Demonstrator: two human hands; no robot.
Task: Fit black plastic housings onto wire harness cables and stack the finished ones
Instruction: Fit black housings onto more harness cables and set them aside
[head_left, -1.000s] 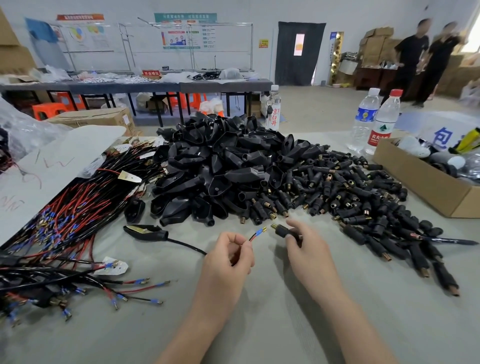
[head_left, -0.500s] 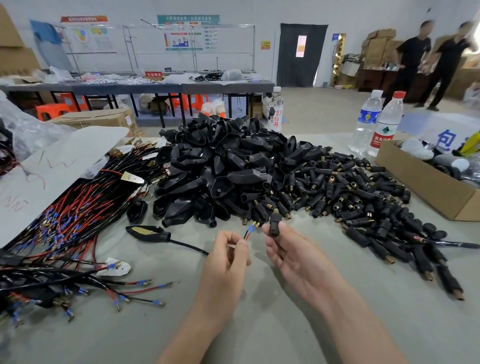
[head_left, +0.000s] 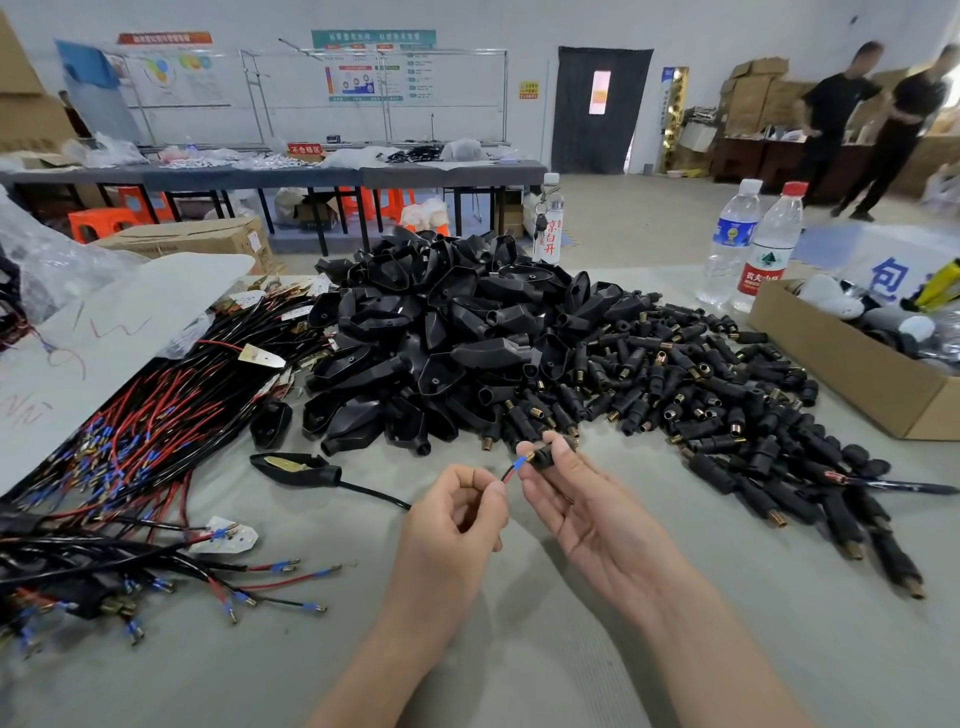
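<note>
My left hand (head_left: 457, 519) pinches the red wire end of a black cable (head_left: 374, 493), its blue terminal (head_left: 518, 463) pointing up and right. My right hand (head_left: 576, 504), palm up, pinches a small black connector (head_left: 550, 455) between thumb and fingertips, its brass end touching the blue terminal. The cable runs left to a black housing (head_left: 296, 467) lying on the grey table. Behind my hands rises a big heap of black housings (head_left: 441, 332), with several small black connectors (head_left: 727, 405) spread to its right.
Red and black wire harnesses (head_left: 130, 441) lie piled at the left, loose ends near the front. A cardboard box (head_left: 852, 364) stands at the right with two water bottles (head_left: 753, 244) behind it. A pen (head_left: 904, 487) lies at the right. Two people stand far back right.
My right hand turned the connector so its brass end faces left, and brought it against the blue terminal. My left hand stayed nearly still with the wire.
</note>
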